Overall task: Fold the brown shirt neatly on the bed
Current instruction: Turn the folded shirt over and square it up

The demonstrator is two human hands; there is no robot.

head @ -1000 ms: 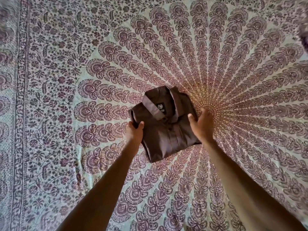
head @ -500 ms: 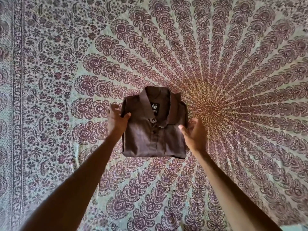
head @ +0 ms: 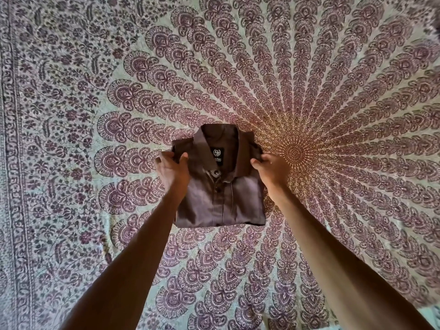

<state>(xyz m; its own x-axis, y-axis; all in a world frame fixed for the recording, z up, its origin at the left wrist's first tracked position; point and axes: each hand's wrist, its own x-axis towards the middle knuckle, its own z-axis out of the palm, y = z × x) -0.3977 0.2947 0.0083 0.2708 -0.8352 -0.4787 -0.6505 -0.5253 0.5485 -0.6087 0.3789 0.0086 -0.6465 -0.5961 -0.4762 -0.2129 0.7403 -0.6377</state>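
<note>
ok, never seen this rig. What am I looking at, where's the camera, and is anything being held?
There is no machine here: a person works with two bare hands. The only camera is worn on the person's head. It is wide-angle and looks forward and down, so both arms come in from the bottom of the picture. The surface is a bed covered by a patterned bedspread. On it lies the brown shirt, folded into a compact rectangle, front up, with its collar away from the person and a black label showing inside the collar. The left hand grips the shirt's left edge near the collar, and the right hand grips its right edge there.
</note>
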